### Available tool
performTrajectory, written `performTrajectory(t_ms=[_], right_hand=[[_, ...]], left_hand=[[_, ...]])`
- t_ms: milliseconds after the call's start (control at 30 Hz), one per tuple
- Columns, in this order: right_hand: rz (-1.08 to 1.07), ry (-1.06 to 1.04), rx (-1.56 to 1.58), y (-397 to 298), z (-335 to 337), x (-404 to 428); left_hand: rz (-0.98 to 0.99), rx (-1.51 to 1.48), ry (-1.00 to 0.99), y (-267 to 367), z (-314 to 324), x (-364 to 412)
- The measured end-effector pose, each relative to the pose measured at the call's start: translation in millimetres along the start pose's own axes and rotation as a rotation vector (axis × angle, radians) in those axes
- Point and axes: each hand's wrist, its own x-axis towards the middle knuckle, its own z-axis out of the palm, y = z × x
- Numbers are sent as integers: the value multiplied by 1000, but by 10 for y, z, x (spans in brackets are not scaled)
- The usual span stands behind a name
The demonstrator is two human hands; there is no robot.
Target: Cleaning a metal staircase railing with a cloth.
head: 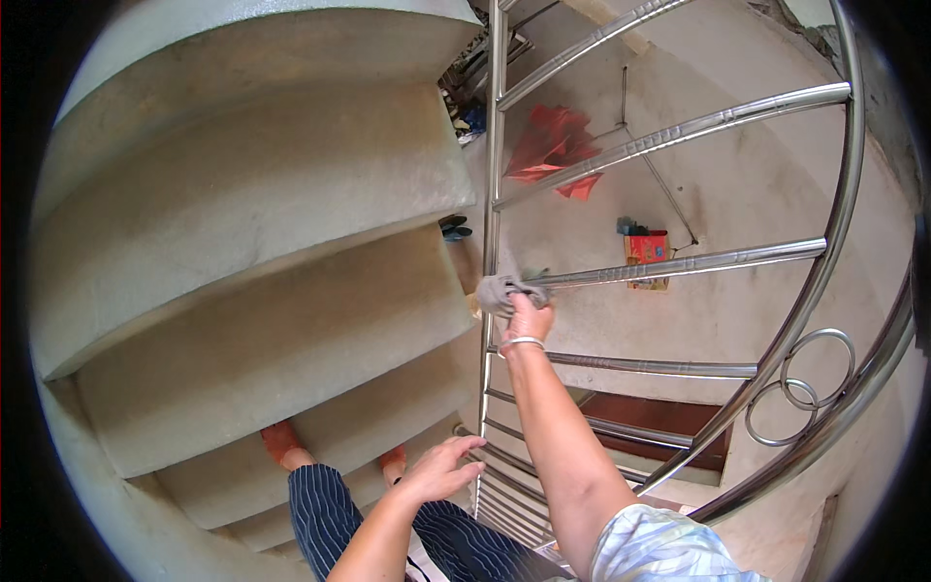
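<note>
My right hand (pixel 529 317), with a bangle at its wrist, grips a grey cloth (pixel 502 293). The cloth is bunched around the lower end of a stainless steel baluster (pixel 676 263), where it meets the long metal rail (pixel 494 145) beside the steps. My left hand (pixel 445 469) is held lower down, near the railing, fingers apart and holding nothing. Part of the cloth and the fingers of my right hand are hidden behind one another.
Curved concrete steps (pixel 276 327) fill the left side, with my feet on lower ones. Beyond the railing are a red cloth-like item (pixel 556 149), a red box (pixel 646 249) and a dark red panel (pixel 654 422). Steel rings (pixel 817 349) adjoin the thick handrail (pixel 844 429). Dark footwear (pixel 456 228) lies past the steps.
</note>
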Motion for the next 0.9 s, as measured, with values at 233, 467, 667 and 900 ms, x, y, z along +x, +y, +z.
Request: performTrajectory(t_ms=[233,467,667,900], right_hand=[[721,43,218,104,25,286],[-366,-292,219,-2002,386,-233],[-686,-198,46,-2393,842,48],[-291,-88,-417,-594,1208,310]], left_hand=[[10,57,-15,3,67,91],[31,84,17,74,-5,65],[39,46,44,21,3,54],[54,-8,51,-14,-55,55]])
